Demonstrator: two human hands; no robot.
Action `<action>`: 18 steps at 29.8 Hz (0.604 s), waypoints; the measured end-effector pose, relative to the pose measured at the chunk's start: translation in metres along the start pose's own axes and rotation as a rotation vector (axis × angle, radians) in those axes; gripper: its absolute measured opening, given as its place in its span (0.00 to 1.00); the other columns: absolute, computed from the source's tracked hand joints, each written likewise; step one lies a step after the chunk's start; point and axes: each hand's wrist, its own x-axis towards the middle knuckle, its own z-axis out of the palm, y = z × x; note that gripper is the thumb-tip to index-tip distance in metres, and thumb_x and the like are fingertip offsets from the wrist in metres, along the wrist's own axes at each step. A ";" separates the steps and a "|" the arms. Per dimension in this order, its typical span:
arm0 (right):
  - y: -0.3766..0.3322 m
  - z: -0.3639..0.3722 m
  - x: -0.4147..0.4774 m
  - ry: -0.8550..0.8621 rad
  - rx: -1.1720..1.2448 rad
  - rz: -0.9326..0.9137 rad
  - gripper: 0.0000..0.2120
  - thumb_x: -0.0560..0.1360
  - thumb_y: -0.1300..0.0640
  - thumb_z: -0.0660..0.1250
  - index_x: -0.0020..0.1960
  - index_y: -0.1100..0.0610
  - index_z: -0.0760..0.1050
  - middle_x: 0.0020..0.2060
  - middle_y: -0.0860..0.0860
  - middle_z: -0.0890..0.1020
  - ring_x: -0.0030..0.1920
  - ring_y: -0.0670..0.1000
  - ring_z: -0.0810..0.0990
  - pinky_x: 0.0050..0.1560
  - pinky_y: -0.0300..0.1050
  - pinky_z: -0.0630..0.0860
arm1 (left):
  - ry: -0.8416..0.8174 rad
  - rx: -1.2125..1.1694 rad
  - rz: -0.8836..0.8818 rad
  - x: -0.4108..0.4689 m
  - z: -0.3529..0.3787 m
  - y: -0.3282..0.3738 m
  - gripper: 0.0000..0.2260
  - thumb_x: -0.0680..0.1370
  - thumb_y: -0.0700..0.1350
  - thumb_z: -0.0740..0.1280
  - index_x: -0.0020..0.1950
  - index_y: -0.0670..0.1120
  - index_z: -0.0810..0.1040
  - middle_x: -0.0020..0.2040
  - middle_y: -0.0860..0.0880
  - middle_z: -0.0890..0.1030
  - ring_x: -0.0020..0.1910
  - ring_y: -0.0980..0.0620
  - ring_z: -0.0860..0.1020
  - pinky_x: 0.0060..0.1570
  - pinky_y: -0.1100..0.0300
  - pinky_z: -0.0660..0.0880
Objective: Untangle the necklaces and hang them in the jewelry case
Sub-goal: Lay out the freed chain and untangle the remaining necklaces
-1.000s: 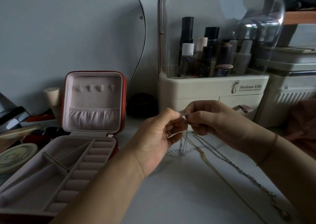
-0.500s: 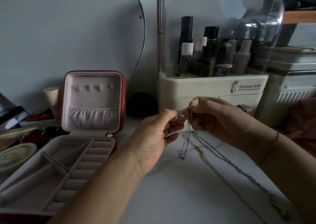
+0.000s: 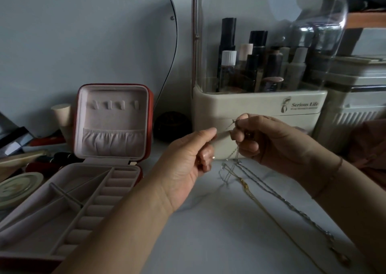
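"Serious Life" printed on cream cosmetics organizer [image 3: 259,104]

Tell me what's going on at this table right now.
A person is untangling necklaces. The left hand and right hand each pinch a thin silver necklace above the table. A gold necklace and a twisted silver chain lie beneath. The open jewelry case sits to the left, its lid hooks bare.

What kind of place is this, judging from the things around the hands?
Probably a dressing table at home: a clear-lidded cosmetics organizer full of bottles, what looks like a mirror behind, and an open jewelry case.
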 end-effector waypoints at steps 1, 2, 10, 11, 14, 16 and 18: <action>-0.001 0.000 0.000 0.020 -0.008 -0.009 0.06 0.69 0.59 0.66 0.33 0.56 0.75 0.30 0.52 0.77 0.24 0.45 0.67 0.27 0.36 0.64 | 0.026 0.046 0.004 0.001 -0.001 -0.001 0.10 0.72 0.45 0.68 0.30 0.50 0.74 0.24 0.53 0.66 0.26 0.57 0.66 0.32 0.64 0.63; -0.002 -0.001 0.000 0.040 -0.017 -0.019 0.07 0.69 0.58 0.65 0.33 0.56 0.76 0.29 0.52 0.76 0.23 0.45 0.66 0.27 0.36 0.63 | 0.064 0.087 0.007 0.002 -0.002 -0.002 0.09 0.71 0.44 0.69 0.31 0.50 0.75 0.25 0.53 0.68 0.28 0.57 0.68 0.34 0.63 0.64; -0.010 -0.006 -0.003 0.125 -0.019 -0.087 0.07 0.71 0.57 0.66 0.35 0.56 0.77 0.22 0.49 0.70 0.20 0.44 0.61 0.24 0.35 0.59 | 0.386 -0.130 0.011 0.010 -0.007 0.003 0.11 0.76 0.38 0.65 0.35 0.47 0.70 0.17 0.53 0.66 0.29 0.56 0.79 0.40 0.63 0.71; -0.011 -0.007 -0.003 0.132 -0.022 -0.090 0.06 0.71 0.57 0.66 0.36 0.56 0.77 0.22 0.49 0.70 0.21 0.44 0.62 0.24 0.35 0.59 | 0.403 -0.162 0.014 0.010 -0.008 0.004 0.11 0.76 0.40 0.65 0.35 0.47 0.70 0.17 0.54 0.64 0.27 0.57 0.78 0.38 0.63 0.72; -0.011 -0.008 -0.003 0.144 -0.055 -0.096 0.05 0.70 0.56 0.67 0.38 0.57 0.76 0.27 0.50 0.74 0.22 0.44 0.63 0.25 0.36 0.59 | 0.462 -0.133 -0.008 0.009 -0.013 0.005 0.07 0.76 0.44 0.66 0.38 0.46 0.72 0.18 0.54 0.62 0.22 0.57 0.68 0.30 0.64 0.69; -0.010 -0.007 -0.004 0.161 -0.097 -0.117 0.05 0.70 0.58 0.66 0.40 0.60 0.76 0.29 0.50 0.77 0.24 0.44 0.66 0.26 0.34 0.62 | 0.451 -0.062 -0.031 0.007 -0.013 0.004 0.06 0.76 0.43 0.63 0.39 0.46 0.73 0.18 0.54 0.61 0.20 0.57 0.62 0.29 0.62 0.63; -0.008 -0.006 -0.003 0.176 -0.155 -0.134 0.08 0.68 0.57 0.69 0.41 0.62 0.76 0.27 0.49 0.75 0.26 0.44 0.67 0.28 0.33 0.67 | 0.406 0.001 -0.049 0.005 -0.012 0.004 0.07 0.76 0.43 0.62 0.38 0.45 0.73 0.19 0.53 0.61 0.19 0.56 0.59 0.28 0.61 0.59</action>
